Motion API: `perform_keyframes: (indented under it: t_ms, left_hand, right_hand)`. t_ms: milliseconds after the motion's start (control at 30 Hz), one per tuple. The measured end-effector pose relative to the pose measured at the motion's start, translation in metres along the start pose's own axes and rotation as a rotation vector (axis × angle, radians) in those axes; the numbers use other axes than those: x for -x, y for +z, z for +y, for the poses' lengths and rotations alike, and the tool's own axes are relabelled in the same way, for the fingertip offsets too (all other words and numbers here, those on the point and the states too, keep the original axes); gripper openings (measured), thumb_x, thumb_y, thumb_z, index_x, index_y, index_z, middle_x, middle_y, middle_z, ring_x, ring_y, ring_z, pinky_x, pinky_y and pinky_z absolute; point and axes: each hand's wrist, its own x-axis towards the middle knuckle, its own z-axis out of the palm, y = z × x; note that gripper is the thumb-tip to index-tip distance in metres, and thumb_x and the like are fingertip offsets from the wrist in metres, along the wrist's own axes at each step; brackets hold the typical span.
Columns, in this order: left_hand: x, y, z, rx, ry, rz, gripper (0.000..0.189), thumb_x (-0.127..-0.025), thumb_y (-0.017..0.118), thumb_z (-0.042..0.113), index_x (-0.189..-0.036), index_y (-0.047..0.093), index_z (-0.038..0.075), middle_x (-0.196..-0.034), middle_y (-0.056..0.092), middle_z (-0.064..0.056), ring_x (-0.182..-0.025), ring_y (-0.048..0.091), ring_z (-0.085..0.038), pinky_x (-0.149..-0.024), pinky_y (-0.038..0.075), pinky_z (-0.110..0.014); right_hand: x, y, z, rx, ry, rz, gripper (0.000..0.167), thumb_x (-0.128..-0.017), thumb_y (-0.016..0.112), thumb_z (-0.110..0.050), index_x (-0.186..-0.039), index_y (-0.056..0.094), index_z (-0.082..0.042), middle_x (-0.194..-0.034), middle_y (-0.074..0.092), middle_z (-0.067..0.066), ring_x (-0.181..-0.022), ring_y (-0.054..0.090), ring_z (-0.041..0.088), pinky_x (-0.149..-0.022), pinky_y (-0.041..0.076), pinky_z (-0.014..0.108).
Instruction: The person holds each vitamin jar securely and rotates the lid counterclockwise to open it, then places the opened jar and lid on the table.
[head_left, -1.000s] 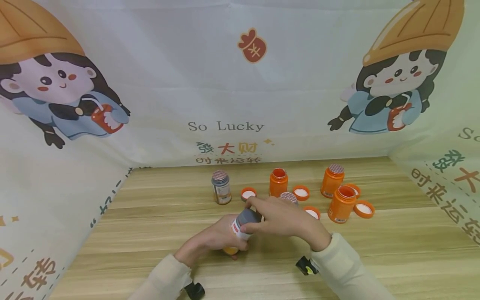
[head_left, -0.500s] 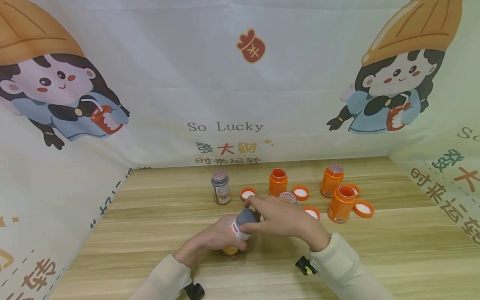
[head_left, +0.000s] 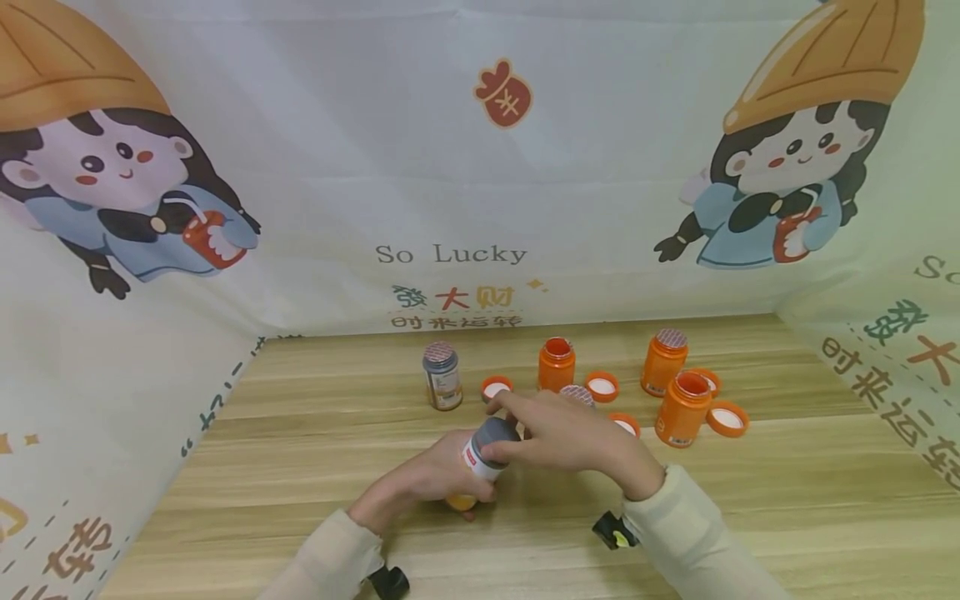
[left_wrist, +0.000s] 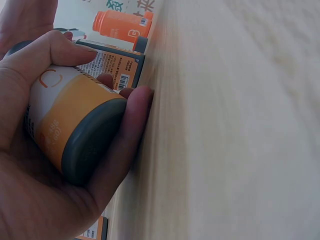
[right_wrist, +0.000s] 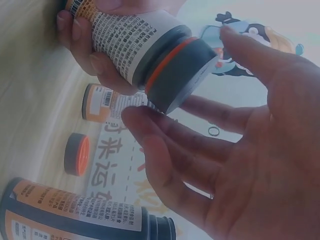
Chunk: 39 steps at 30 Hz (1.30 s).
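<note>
A grey supplement bottle (head_left: pixel 483 463) with a white and orange label lies tilted in my left hand (head_left: pixel 442 468). The left fingers and thumb wrap round its body, and the dark base (left_wrist: pixel 94 142) shows in the left wrist view. The bottle's grey cap (right_wrist: pixel 182 75), with an orange rim, sits at its neck end. My right hand (head_left: pixel 573 433) is around this cap. In the right wrist view its thumb stands apart from the cap, while the other fingers are loosely bent at the cap's lower edge. Their exact contact is partly hidden.
Behind the hands stand an uncapped grey bottle (head_left: pixel 443 379) and an orange bottle (head_left: pixel 557 367). To the right are more orange bottles (head_left: pixel 684 412). Loose caps (head_left: pixel 727 418) lie among them. Another grey bottle stands partly hidden behind my right hand. A printed cloth (head_left: pixel 337 167) surrounds the wooden table (head_left: pixel 300 458).
My right thumb has shifted slightly to the right across the cap. The left hand and the bottle stay almost in place, and the other bottles have not moved.
</note>
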Motion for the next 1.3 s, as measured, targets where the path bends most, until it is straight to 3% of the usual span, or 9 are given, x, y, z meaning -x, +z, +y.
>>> perform_keyframes:
  t_ms: [200,533,767,1067,1300]
  left_hand:
    - [0.0002,0.0009,0.0002,-0.023,-0.018,0.029,0.036,-0.074,0.072,-0.003,-0.108,0.06,0.002,-0.089,0.063,-0.003,-0.071,0.066,-0.016,-0.053,0.061,-0.031]
    - [-0.0008,-0.0003,-0.0004,0.005,0.001,0.003,0.032,-0.076,0.07,-0.003,-0.105,0.059,0.002,-0.086,0.063,-0.002,-0.066,0.065,-0.017,-0.052,0.058,-0.027]
    - [0.0006,-0.0001,0.0009,-0.005,-0.005,0.018,0.035,-0.075,0.071,-0.003,-0.107,0.059,0.002,-0.089,0.063,-0.006,-0.071,0.066,-0.016,-0.053,0.06,-0.028]
    - [0.0005,-0.0003,0.0006,0.006,-0.02,0.013,0.037,-0.076,0.072,-0.002,-0.111,0.059,0.002,-0.089,0.064,-0.005,-0.07,0.066,-0.017,-0.053,0.059,-0.028]
    - [-0.0001,0.0002,0.0011,0.011,-0.025,0.015,0.035,-0.076,0.072,-0.002,-0.11,0.06,0.001,-0.089,0.063,-0.004,-0.071,0.066,-0.017,-0.053,0.06,-0.028]
  right_hand:
    - [-0.0023,0.0014,-0.0002,-0.006,0.017,0.013,0.042,-0.094,0.07,-0.05,-0.121,0.068,-0.017,-0.097,0.072,-0.006,-0.079,0.062,0.006,-0.069,0.053,0.025]
    - [-0.0012,0.0001,0.0013,0.005,0.004,-0.008,0.047,-0.095,0.07,-0.047,-0.13,0.064,-0.017,-0.107,0.072,-0.003,-0.08,0.061,0.008,-0.07,0.052,0.025]
    - [-0.0033,0.0007,0.0024,-0.026,-0.018,-0.012,0.045,-0.094,0.074,-0.041,-0.128,0.064,-0.013,-0.103,0.071,-0.002,-0.08,0.06,0.011,-0.069,0.051,0.024]
    - [-0.0015,-0.0006,0.0028,0.004,-0.117,-0.017,0.046,-0.094,0.074,-0.029,-0.134,0.061,-0.01,-0.123,0.069,0.003,-0.1,0.063,0.016,-0.087,0.056,0.031]
    - [-0.0022,-0.0009,0.0031,-0.014,-0.033,0.001,0.043,-0.097,0.068,-0.041,-0.131,0.063,-0.013,-0.109,0.07,-0.001,-0.092,0.063,0.015,-0.078,0.053,0.026]
